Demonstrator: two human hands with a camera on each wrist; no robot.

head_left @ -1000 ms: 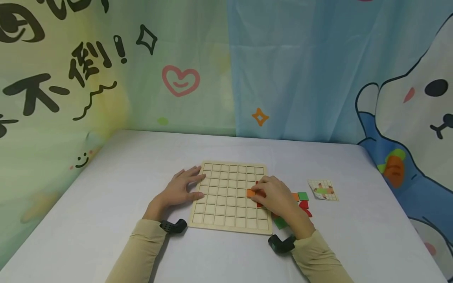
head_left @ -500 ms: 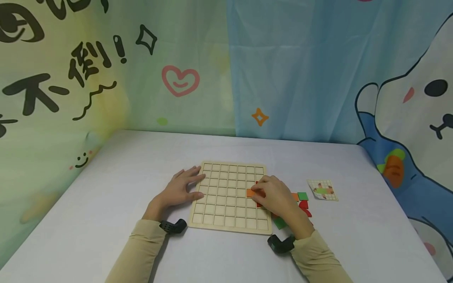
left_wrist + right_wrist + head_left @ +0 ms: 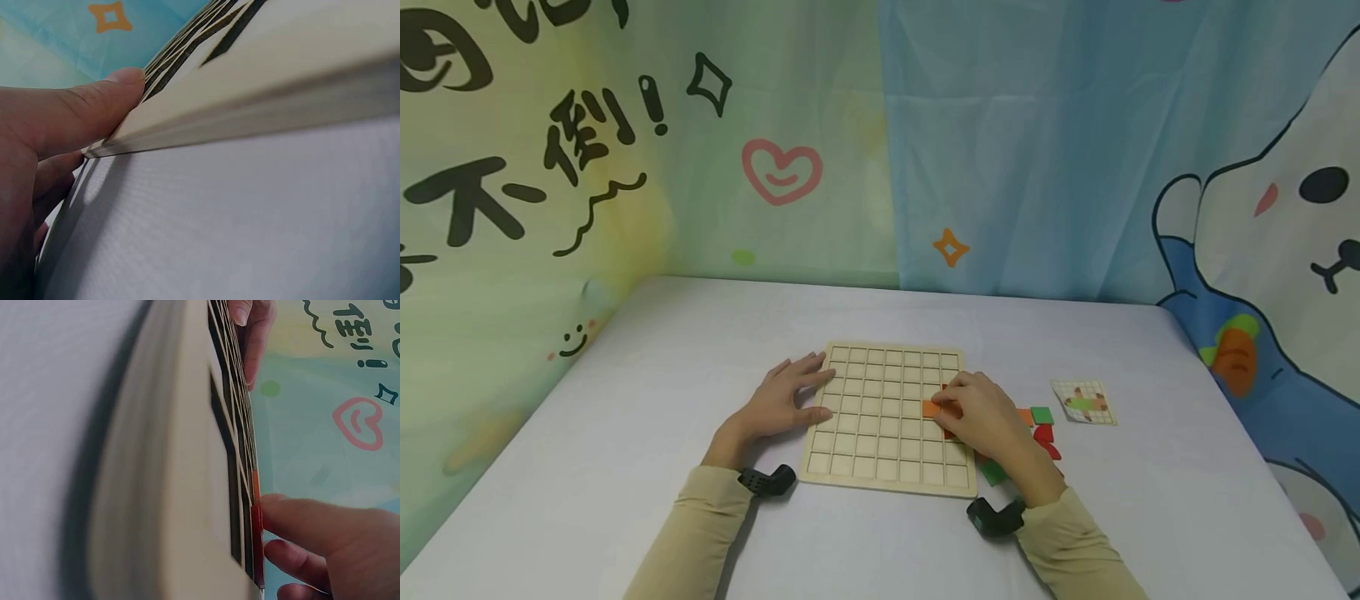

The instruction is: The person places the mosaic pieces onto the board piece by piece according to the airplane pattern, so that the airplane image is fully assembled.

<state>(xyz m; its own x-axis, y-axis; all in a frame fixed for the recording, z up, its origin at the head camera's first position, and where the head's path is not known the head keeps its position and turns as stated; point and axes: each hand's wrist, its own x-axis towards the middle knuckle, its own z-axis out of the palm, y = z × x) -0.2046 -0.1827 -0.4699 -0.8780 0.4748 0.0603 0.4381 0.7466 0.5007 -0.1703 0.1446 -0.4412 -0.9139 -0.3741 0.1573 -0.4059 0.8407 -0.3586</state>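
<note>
A square wooden grid board [image 3: 868, 425] lies on the table. My left hand [image 3: 786, 396] rests along its left edge, fingers spread; in the left wrist view the thumb [image 3: 94, 112] lies on the rim. My right hand [image 3: 985, 417] is over the board's right side, fingers bent, fingertips at the tiles. An orange tile [image 3: 930, 409] sits in a cell left of those fingertips, with red tile [image 3: 950, 435] parts showing around them. In the right wrist view the thumb and a finger meet the red tile [image 3: 257, 544]; the hand covers part of the tiles.
Several loose tiles lie right of the board, partly behind my right forearm, among them a green tile [image 3: 1042, 415] and a red piece [image 3: 1045, 433]. Farther right lies a pattern card [image 3: 1084, 403]. A printed curtain [image 3: 1037, 150] hangs behind the white table [image 3: 715, 317].
</note>
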